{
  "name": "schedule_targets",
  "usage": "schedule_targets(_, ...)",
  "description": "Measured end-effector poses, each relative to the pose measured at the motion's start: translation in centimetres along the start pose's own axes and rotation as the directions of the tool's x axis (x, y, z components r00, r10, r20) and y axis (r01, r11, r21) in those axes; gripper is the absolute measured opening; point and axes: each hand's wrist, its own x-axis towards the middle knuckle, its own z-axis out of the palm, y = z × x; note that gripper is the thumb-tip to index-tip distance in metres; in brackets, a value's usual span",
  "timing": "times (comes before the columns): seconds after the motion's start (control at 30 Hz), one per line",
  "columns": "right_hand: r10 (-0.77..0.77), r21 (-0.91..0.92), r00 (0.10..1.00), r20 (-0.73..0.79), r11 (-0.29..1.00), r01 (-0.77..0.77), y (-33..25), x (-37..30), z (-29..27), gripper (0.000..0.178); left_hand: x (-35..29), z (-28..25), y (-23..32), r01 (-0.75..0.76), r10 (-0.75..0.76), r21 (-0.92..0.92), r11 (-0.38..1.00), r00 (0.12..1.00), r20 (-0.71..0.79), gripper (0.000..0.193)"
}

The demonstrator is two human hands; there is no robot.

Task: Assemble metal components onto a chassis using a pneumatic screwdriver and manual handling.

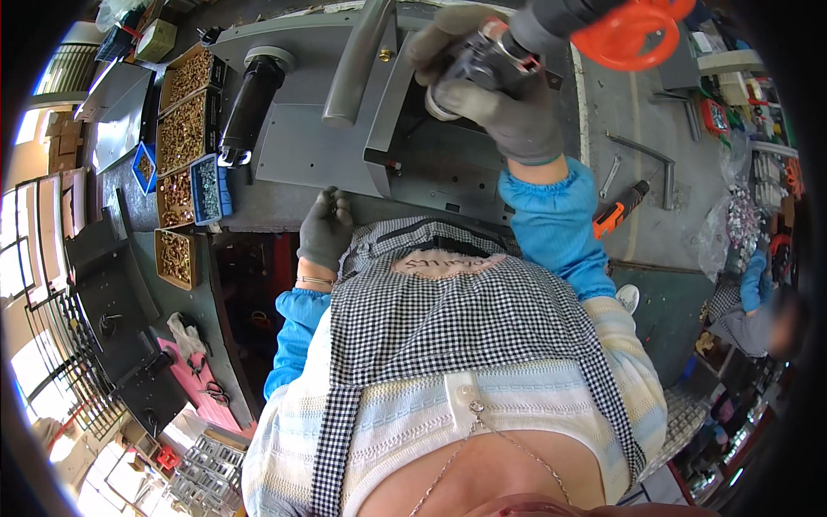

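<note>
My right hand [517,121], in a grey glove, is wrapped round a black hand tool [491,69] with metal fittings. More grey-gloved fingers show on the tool's far side; whose they are I cannot tell. Below the tool is a grey sheet-metal frame [327,155] with holes and a bent flange. My left hand [326,233], also gloved, rests by the bench's near edge beside the frame. Its fingers are curled together, and anything inside them is hidden. On the frame lie a black cylinder [250,108] with a metal fork end and a thick grey tube [357,65].
Left of the frame stand cardboard boxes [179,138] of brass-coloured fasteners and a blue bin [208,189] of small parts. A red coil [633,34] hangs at the upper right. An orange-and-black power tool [620,209], a wrench [610,177] and a bent bar [659,164] lie to the right.
</note>
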Motion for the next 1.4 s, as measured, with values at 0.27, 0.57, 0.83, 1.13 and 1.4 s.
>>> schedule_targets(0.27,0.138,0.210,0.980,-0.146,0.972,-0.105,0.0,1.7,2.7,0.026,0.5,-1.5,4.1,-0.214,0.215,-0.050,0.976,0.977,0.012,0.027)
schedule_targets(0.57,0.154,0.151,0.984,-0.085,0.979,-0.140,0.4,1.9,2.5,0.024,2.4,-3.4,11.8,-0.341,0.324,-0.130,0.931,0.936,-0.135,0.028)
schedule_targets(0.83,0.132,0.243,0.991,-0.012,0.962,-0.126,0.5,1.5,2.1,0.023,3.4,1.4,16.6,-0.451,0.420,-0.137,0.882,0.884,-0.206,0.018)
schedule_targets(1.13,0.093,0.278,0.984,-0.155,0.959,-0.046,2.9,1.6,2.4,0.038,5.2,0.3,18.7,-0.383,0.644,0.759,0.526,0.762,-0.062,0.028)
schedule_targets(1.4,0.021,0.126,0.986,-0.165,0.992,0.000,2.9,1.7,1.9,0.041,1.7,7.0,19.3,-0.244,0.692,0.853,-0.462,0.503,0.518,0.019)
